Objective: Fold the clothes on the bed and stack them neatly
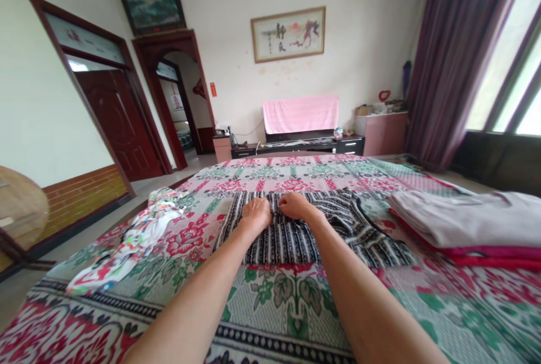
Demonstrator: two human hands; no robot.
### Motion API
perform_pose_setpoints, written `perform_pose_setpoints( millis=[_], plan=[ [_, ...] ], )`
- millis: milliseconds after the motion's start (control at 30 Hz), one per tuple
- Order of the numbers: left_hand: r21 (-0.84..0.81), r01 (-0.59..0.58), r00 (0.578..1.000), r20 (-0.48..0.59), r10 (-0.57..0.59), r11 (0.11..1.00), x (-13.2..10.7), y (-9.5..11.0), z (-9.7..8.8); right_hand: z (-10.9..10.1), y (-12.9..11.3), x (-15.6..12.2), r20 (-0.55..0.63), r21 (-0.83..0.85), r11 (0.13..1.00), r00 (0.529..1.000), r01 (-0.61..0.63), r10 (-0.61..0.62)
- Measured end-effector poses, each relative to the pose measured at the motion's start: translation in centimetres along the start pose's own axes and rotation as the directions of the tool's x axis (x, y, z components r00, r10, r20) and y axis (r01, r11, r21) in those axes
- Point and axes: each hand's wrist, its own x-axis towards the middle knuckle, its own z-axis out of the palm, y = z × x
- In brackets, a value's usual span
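A black-and-white striped garment (pixel 291 237) lies partly folded on a bed with a floral red, green and white bedspread (pixel 270 296). My left hand (pixel 256 213) rests on the garment's far edge with its fingers curled down onto the cloth. Right beside it, my right hand (pixel 297 205) does the same, knuckles up, fingers tucked over the fabric. The two hands almost touch. Part of the garment spreads out unfolded to the right (pixel 372 234).
A colourful floral cloth (pixel 135 240) lies crumpled at the left of the bed. A stack of folded grey and pink cloth (pixel 465 223) sits at the right. Beyond the bed stand a low cabinet, a television under a pink towel (pixel 301 113), doors and purple curtains.
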Motion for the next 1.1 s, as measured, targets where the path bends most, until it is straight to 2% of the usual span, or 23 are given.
perform_pose_setpoints(
  millis=[100, 200, 300, 400, 533, 733, 800, 933, 1000, 1067, 1100],
  plan=[
    [-0.069, -0.073, 0.997, -0.009, 0.073, 0.995, 0.4, -1.9, -1.6, -0.1, -0.2, -0.1, 0.010, -0.017, 1.000, 1.000, -0.005, 0.005],
    [-0.082, -0.038, 0.993, -0.114, 0.028, 0.996, 0.5, -4.9, -2.6, -0.2, -0.6, -0.1, -0.008, -0.031, 0.999, 1.000, -0.011, 0.011],
    [-0.066, 0.051, 0.984, -0.169, -0.061, 0.997, 0.2, -7.8, -1.5, -0.1, -1.5, 0.0, -0.096, -0.028, 0.999, 0.995, 0.018, -0.021],
    [-0.079, 0.047, 0.987, -0.148, -0.058, 0.996, -0.1, -9.6, 0.9, 0.0, -2.5, 0.1, -0.109, -0.021, 0.994, 0.988, 0.110, -0.112],
    [-0.096, 0.091, 0.985, -0.136, -0.103, 0.991, -0.1, -10.6, 2.8, 0.4, -3.2, -0.1, 0.003, -0.023, 0.985, 0.986, 0.168, -0.168],
    [-0.119, 0.124, 0.988, -0.083, -0.134, 0.985, 0.1, -11.0, 2.6, 0.5, -3.6, -0.5, 0.166, 0.046, 0.995, 0.982, 0.089, -0.096],
    [-0.128, 0.122, 0.987, -0.090, -0.134, 0.984, 0.1, -11.0, 2.5, 0.4, -3.9, -0.5, 0.156, 0.058, 0.994, 0.982, 0.095, -0.103],
    [-0.156, 0.150, 0.984, -0.070, -0.162, 0.976, 0.2, -11.3, 2.1, -0.2, -4.2, -0.4, 0.018, 0.013, 0.991, 0.991, 0.136, -0.136],
    [-0.173, 0.169, 0.981, -0.066, -0.183, 0.970, 0.3, -11.6, 2.0, -0.8, -4.1, -0.4, 0.023, 0.022, 0.994, 0.994, 0.108, -0.108],
    [-0.189, 0.162, 0.979, -0.088, -0.181, 0.968, 0.4, -11.8, 1.9, -1.5, -4.2, -0.6, 0.179, 0.117, 0.993, 0.983, 0.016, -0.037],
    [-0.195, 0.145, 0.980, -0.103, -0.168, 0.970, 0.4, -11.8, 1.9, -1.9, -4.2, -0.8, 0.306, 0.180, 0.982, 0.952, -0.047, -0.010]
  ],
)
